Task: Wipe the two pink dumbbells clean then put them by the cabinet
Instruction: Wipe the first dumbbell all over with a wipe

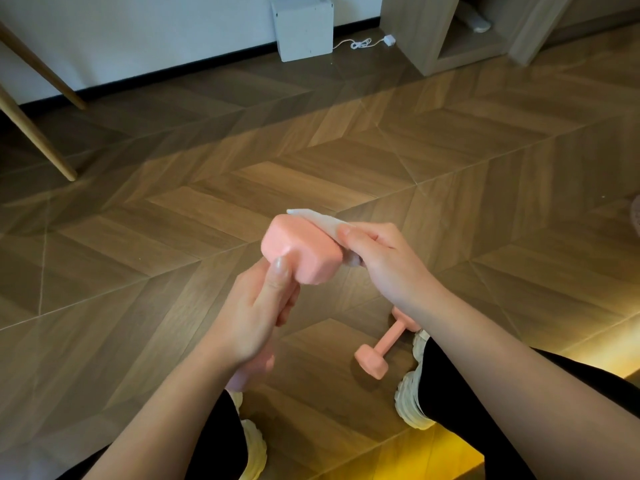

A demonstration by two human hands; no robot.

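Observation:
My left hand [258, 306] grips the handle of a pink dumbbell [299, 251], held upright above the floor with its top head showing and its lower head partly hidden under my wrist. My right hand [377, 258] pinches a white wipe [323, 221] and presses it against the right side of that top head. A second pink dumbbell [382, 348] lies on the wooden floor beneath my right forearm, which covers its far end. The light wood cabinet [426, 36] stands at the back right.
A white box [303, 27] with a cable and plug sits against the wall beside the cabinet. Wooden furniture legs [41, 140] slant at the left. My white shoes [410, 400] and dark trouser legs fill the bottom. Herringbone floor lies between.

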